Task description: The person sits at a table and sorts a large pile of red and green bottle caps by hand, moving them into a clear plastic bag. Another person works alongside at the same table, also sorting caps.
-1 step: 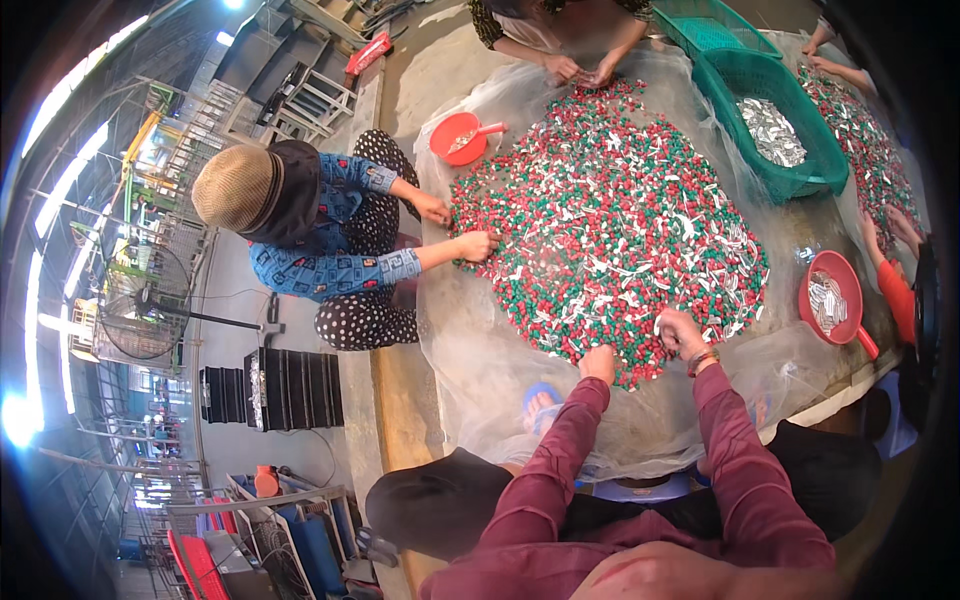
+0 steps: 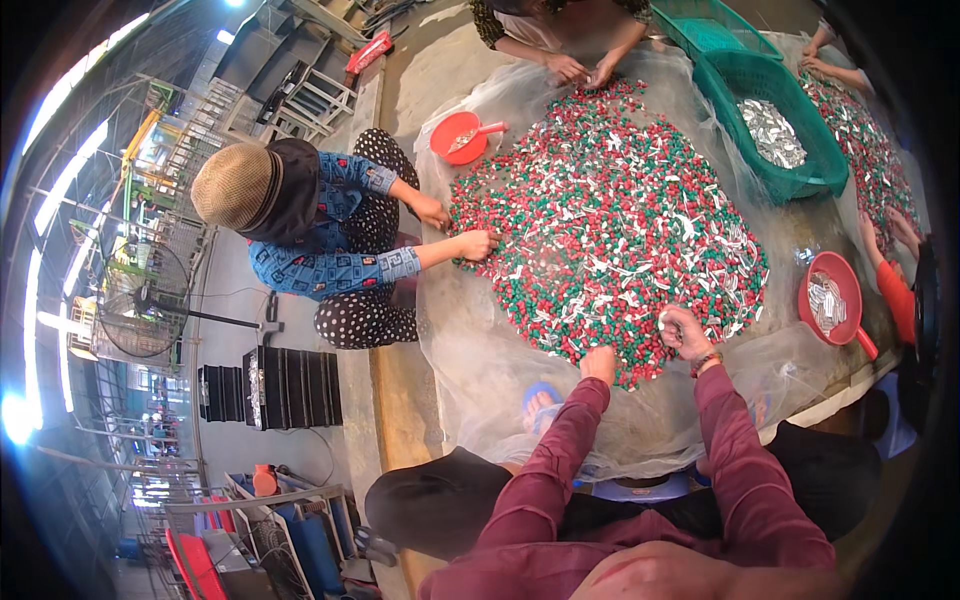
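Observation:
A broad heap of small red, green and white pieces (image 2: 610, 210) lies on a clear plastic sheet (image 2: 480, 370) over a low platform. My left hand (image 2: 600, 364) rests knuckles-up at the heap's near edge, its fingertips hidden among the pieces. My right hand (image 2: 684, 331), with a bracelet at the wrist, is just to the right on the heap's edge, its fingers curled around a few small silvery pieces. Both my sleeves are maroon.
A person in a woven hat (image 2: 236, 183) has both hands in the heap's left side. Other people's hands work at the top (image 2: 570, 68) and right. A red bowl (image 2: 458, 138), a red scoop of silvery pieces (image 2: 830, 296) and a green basket (image 2: 790, 170) ring the heap.

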`<state>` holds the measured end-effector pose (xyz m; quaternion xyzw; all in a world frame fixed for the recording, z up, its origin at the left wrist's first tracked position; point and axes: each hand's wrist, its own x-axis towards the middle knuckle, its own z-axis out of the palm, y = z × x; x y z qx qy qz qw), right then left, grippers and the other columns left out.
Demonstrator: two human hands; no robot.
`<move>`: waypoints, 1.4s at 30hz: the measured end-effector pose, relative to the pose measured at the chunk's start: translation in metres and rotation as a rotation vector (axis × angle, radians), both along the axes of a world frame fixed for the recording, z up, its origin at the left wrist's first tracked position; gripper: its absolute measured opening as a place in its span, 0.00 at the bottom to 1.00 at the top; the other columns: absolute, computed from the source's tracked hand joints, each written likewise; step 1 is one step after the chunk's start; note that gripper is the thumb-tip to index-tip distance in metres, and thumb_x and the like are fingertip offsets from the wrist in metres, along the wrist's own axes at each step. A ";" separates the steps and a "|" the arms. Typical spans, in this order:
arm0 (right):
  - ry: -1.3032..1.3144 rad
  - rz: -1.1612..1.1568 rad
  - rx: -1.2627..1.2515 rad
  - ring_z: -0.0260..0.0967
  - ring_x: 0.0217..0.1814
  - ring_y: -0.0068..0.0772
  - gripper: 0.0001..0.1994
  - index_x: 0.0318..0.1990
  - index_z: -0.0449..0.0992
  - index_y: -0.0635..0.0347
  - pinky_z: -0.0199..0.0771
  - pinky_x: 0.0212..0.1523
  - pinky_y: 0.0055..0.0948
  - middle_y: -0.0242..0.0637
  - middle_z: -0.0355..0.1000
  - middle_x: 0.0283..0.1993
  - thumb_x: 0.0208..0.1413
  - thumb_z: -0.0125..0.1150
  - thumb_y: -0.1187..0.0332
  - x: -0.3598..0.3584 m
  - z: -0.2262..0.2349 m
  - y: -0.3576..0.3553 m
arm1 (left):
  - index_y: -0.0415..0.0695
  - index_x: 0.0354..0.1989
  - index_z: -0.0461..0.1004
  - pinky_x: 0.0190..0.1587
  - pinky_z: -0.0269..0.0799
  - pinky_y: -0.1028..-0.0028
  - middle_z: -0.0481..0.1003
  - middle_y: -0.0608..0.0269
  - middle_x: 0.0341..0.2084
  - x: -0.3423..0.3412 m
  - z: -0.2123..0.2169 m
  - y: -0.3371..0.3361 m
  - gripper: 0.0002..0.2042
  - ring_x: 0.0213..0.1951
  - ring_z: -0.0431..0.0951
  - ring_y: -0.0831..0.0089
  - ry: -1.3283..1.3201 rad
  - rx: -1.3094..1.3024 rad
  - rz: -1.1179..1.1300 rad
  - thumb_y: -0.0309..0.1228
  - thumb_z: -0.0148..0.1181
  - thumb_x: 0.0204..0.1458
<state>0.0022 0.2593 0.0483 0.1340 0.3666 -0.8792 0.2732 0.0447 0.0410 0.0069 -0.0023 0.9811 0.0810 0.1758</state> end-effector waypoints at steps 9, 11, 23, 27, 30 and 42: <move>0.053 -0.177 -0.187 0.70 0.26 0.34 0.12 0.30 0.71 0.61 0.75 0.28 0.27 0.37 0.70 0.25 0.58 0.53 0.61 -0.015 0.044 0.013 | 0.47 0.29 0.78 0.32 0.76 0.63 0.78 0.58 0.28 -0.009 -0.014 0.006 0.08 0.33 0.80 0.61 0.045 -0.032 -0.089 0.37 0.63 0.45; -0.145 -0.314 -0.194 0.72 0.33 0.40 0.09 0.37 0.70 0.60 0.76 0.40 0.38 0.41 0.72 0.31 0.59 0.51 0.64 -0.017 0.028 0.012 | 0.47 0.29 0.78 0.34 0.76 0.62 0.78 0.57 0.29 -0.011 -0.009 0.006 0.09 0.34 0.80 0.60 0.029 -0.015 -0.054 0.39 0.64 0.45; 0.710 -0.156 0.607 0.62 0.60 0.42 0.16 0.54 0.64 0.72 0.67 0.60 0.31 0.50 0.64 0.55 0.58 0.48 0.78 0.002 0.052 -0.003 | 0.48 0.32 0.75 0.34 0.77 0.64 0.78 0.60 0.30 -0.021 -0.013 0.010 0.09 0.35 0.80 0.62 -0.038 -0.072 -0.036 0.34 0.64 0.42; -0.121 -0.510 -0.451 0.72 0.38 0.39 0.09 0.38 0.71 0.63 0.78 0.37 0.29 0.43 0.71 0.36 0.59 0.55 0.65 -0.003 0.049 -0.006 | 0.48 0.31 0.74 0.29 0.76 0.59 0.76 0.57 0.29 -0.014 -0.020 0.009 0.08 0.29 0.79 0.58 0.222 -0.084 -0.170 0.37 0.54 0.51; -0.243 -0.591 -0.481 0.65 0.53 0.53 0.12 0.47 0.63 0.61 0.73 0.52 0.47 0.47 0.64 0.47 0.60 0.53 0.66 -0.009 0.041 -0.001 | 0.47 0.30 0.72 0.30 0.75 0.60 0.75 0.56 0.29 -0.014 -0.019 0.006 0.10 0.29 0.79 0.57 0.214 -0.053 -0.103 0.41 0.53 0.53; 0.010 -0.358 -0.591 0.70 0.44 0.36 0.17 0.56 0.61 0.72 0.78 0.43 0.28 0.48 0.66 0.50 0.62 0.46 0.72 -0.020 0.042 0.033 | 0.45 0.29 0.77 0.36 0.76 0.61 0.78 0.55 0.30 -0.026 -0.010 0.004 0.09 0.34 0.80 0.58 0.042 -0.082 -0.181 0.38 0.62 0.45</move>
